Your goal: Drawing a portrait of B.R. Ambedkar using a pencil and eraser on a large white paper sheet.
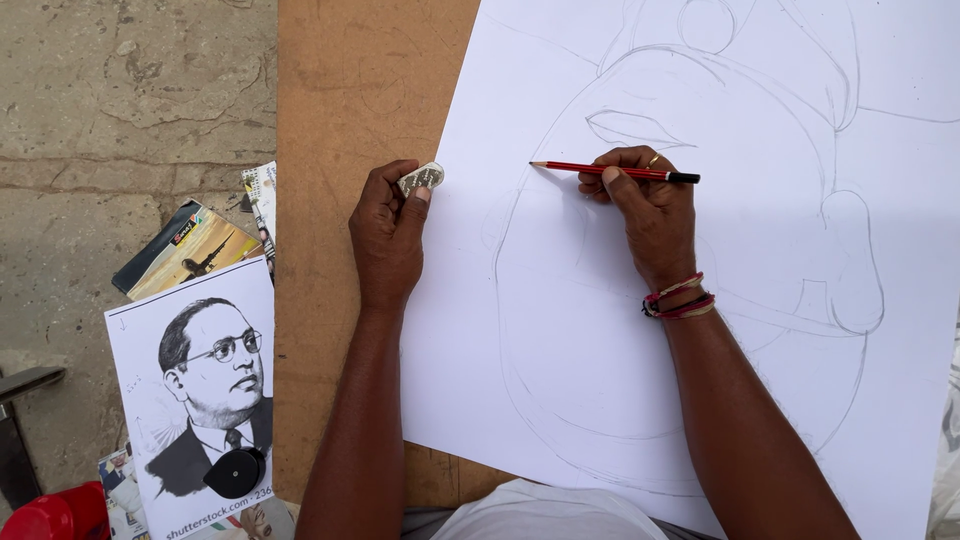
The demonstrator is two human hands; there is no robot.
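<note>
Pencil [612, 171] sits pinched in our right hand [650, 215], its tip lying just left of the sketched outline on the paper [500, 300]. Our left hand [388, 235] pinches an eraser [421, 178] at the sheet's edge, over the board [340, 120]. We judge light strokes best, with the left hand pinning the sheet.

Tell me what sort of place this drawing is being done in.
Probably an informal outdoor or floor-level drawing spot: a brown drawing board with white drawing paper lies over cracked concrete ground, with a printed reference portrait beside it.
</note>
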